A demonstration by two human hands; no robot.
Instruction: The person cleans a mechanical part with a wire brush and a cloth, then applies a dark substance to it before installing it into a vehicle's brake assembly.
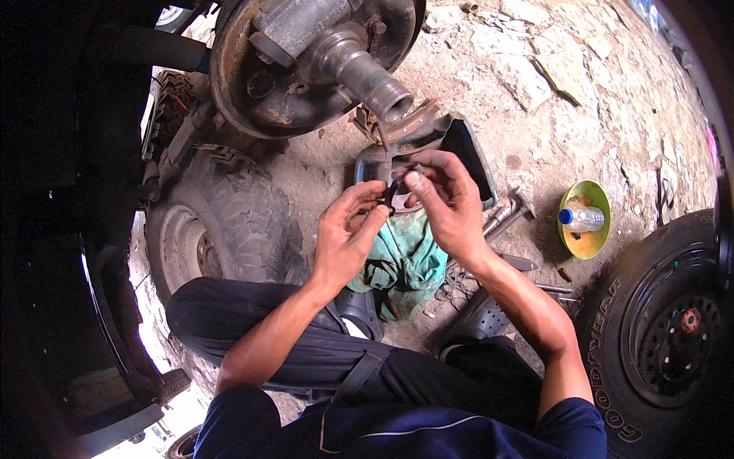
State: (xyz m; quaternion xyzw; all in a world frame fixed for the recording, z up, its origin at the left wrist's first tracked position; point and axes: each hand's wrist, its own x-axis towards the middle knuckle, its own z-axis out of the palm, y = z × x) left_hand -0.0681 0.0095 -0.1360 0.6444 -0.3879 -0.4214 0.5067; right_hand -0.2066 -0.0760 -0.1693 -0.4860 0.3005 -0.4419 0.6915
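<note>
In the middle, my left hand (352, 229) and my right hand (447, 206) pinch a small dark part (392, 191) between their fingertips, partly hidden by them. Above them a threaded metal spindle (382, 92) juts from a rusty round backing plate (256, 92) with a grey housing (298, 23). Beneath my hands lie a dark open metal or plastic container (480, 168) and a crumpled green cloth (401, 268). Just behind my fingers is a rusty curved part (413, 115).
A large treaded tire (229, 206) lies at left, a tire with black rim (627, 329) at right. Right of my hand are a hammer (516, 206), several tools (516, 264) and a green bowl (600, 191) holding a bottle (582, 220). Dark vehicle bodywork (76, 191) fills the left edge.
</note>
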